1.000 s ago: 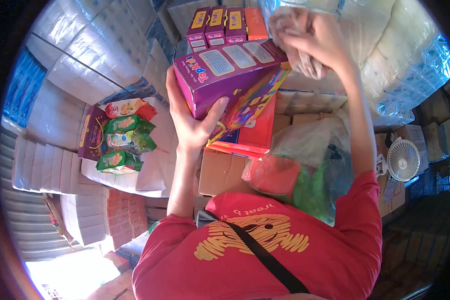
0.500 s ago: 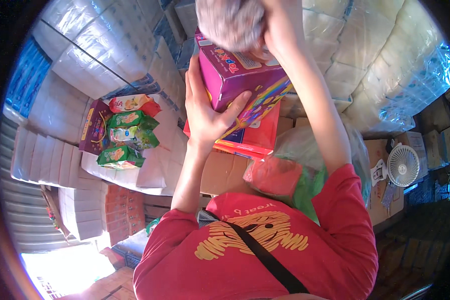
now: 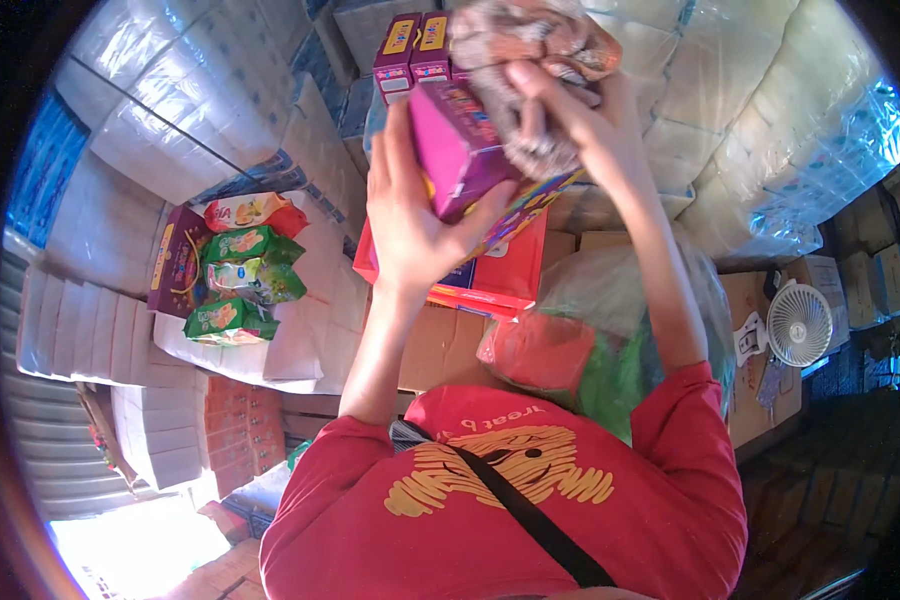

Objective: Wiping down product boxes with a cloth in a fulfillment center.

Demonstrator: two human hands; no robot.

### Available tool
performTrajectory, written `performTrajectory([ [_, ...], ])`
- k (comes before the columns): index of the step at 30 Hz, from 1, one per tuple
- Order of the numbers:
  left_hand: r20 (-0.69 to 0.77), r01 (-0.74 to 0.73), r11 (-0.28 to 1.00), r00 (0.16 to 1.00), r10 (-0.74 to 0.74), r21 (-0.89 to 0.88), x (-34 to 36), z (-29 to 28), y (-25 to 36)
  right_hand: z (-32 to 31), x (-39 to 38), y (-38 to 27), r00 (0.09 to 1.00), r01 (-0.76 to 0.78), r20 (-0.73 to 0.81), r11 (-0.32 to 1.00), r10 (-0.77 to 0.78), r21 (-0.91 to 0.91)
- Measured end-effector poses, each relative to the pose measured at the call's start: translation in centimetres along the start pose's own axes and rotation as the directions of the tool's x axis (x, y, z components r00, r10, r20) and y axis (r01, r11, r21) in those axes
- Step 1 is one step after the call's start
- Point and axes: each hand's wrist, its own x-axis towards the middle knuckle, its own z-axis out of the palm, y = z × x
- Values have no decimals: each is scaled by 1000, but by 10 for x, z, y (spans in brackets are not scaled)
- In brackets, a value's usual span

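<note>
My left hand (image 3: pixel 410 215) grips a purple printed box (image 3: pixel 457 150) with a rainbow band, its thumb and fingers spread over the near corner. In my right hand (image 3: pixel 580 125) is a crumpled brownish patterned cloth (image 3: pixel 535 70), pressed against the box's upper right side. The cloth covers much of that side. Below the held box lies a flat red box (image 3: pixel 510 265), partly hidden by it and my left hand. Behind, two smaller purple boxes (image 3: pixel 413 50) stand side by side.
To the left, several green and red snack packets (image 3: pixel 253 245) lie beside a purple box with a handle (image 3: pixel 178 260). A clear plastic bag (image 3: pixel 610 310) holds red and green packs near my right arm. A small white fan (image 3: pixel 800 325) stands at right. Plastic-wrapped white bales (image 3: pixel 740 130) rise behind.
My right hand has moved the cloth right and down onto the box's side. The held box has tilted, and the two purple boxes behind it have come into view.
</note>
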Motion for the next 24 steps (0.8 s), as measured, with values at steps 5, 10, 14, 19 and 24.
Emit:
performTrajectory([
  [5, 134, -51, 996, 989, 61, -78, 1, 11, -3, 27, -14, -37, 971, 240, -5, 968, -241, -77],
  [10, 108, -66, 974, 990, 91, -217, 8, 2, -11, -14, -13, 2, 977, 96, -187, 995, -99, -23],
  [14, 141, 114, 910, 988, -62, -399, 7, -2, -28, -84, -16, 67, 936, -2, -344, 974, -78, -228],
  [19, 140, 52, 974, 990, -22, -220, 17, 5, -19, -26, -14, 18, 930, 205, -263, 957, -256, -204],
  [24, 176, -73, 996, 981, 80, -47, 19, 11, -17, 11, -4, -8, 961, 242, -111, 964, -254, -114],
])
